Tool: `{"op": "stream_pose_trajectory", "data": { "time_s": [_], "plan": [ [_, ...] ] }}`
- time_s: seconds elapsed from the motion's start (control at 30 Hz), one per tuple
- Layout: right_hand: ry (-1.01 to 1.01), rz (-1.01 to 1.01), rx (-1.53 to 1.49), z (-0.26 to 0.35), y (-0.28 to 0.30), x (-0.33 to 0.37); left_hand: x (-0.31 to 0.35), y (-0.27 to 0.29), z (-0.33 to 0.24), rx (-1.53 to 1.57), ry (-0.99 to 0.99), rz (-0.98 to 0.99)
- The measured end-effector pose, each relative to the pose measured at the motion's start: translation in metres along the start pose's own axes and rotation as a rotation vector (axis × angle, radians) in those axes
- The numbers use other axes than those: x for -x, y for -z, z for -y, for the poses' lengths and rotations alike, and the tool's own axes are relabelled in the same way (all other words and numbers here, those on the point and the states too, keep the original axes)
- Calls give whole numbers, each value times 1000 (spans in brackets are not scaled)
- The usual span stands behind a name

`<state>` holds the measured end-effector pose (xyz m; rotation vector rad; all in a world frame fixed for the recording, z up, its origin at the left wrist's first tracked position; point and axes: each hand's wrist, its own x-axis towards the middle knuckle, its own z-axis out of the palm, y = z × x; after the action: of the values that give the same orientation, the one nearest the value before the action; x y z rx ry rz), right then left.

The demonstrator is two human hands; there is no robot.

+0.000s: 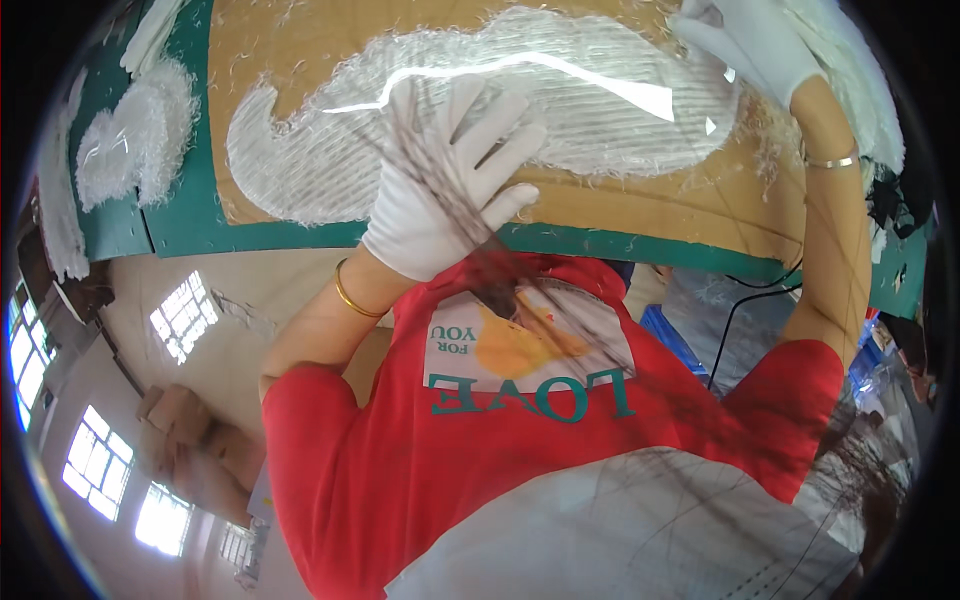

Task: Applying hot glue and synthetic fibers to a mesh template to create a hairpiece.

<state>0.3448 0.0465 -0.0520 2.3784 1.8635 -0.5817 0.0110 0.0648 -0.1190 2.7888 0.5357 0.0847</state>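
A long, curved white piece with a ribbed surface and frayed, fibrous edges [600,130] lies on a brown board [640,200]. Sharp bright glare crosses it, like light off a clear sheet on top; I cannot tell for sure. My left hand [450,180], in a white glove, rests palm down over its lower middle edge with the fingers spread. At the piece's right end is my right hand [755,45], also gloved, its fingers stretched out to the left along the upper edge. Nothing shows within its fingers, though some fingertips are cut off by the frame's top.
The board lies on a green table [330,236]. Smaller fluffy white pieces [140,135] sit at the left, and a heap of white material [850,70] is beyond my right wrist. A black cable [740,310] hangs below the table edge. Brown cartons [195,440] stand on the floor.
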Motion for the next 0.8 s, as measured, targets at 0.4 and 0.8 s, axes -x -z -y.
{"op": "stream_pose_trajectory", "data": {
  "time_s": [0.4, 0.8],
  "plan": [
    [443, 105, -263, 84, -1, -36, -4, 5, -6, 57, -39, -140],
    [482, 69, -56, 95, 1, -42, -5, 15, -8, 104, -24, -116]
  ]
}}
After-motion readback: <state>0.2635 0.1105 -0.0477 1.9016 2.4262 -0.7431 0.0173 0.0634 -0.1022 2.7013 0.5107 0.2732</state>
